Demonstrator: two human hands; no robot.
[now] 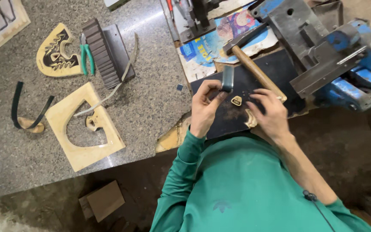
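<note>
In the head view, a speckled grey stone worktop (pixel 151 107) is seen, with a dark floor below its edge and a small wooden block (pixel 103 200) lying there. On the worktop, a pale wooden board with a shield-shaped cutout (pixel 71 146), a carved wooden template (pixel 56 53), green-handled pliers (pixel 87 58) and a ribbed dark block (pixel 101 52) are spread out. A blue bench vise (pixel 344 64) is mounted at the right, and a wooden-handled hammer (pixel 254 68) is laid diagonally on a black board (pixel 275 64).

A short dark metal strip (pixel 227 79) is pinched in the fingers of the left hand (pixel 205 109), held above the black board; its long axis is roughly upright, its upper end pointing away from the person. The right hand (pixel 271 114) is rested loosely curled on the board, just beside a small shield-shaped wooden piece (pixel 236 101); nothing is seen gripped in it.
</note>
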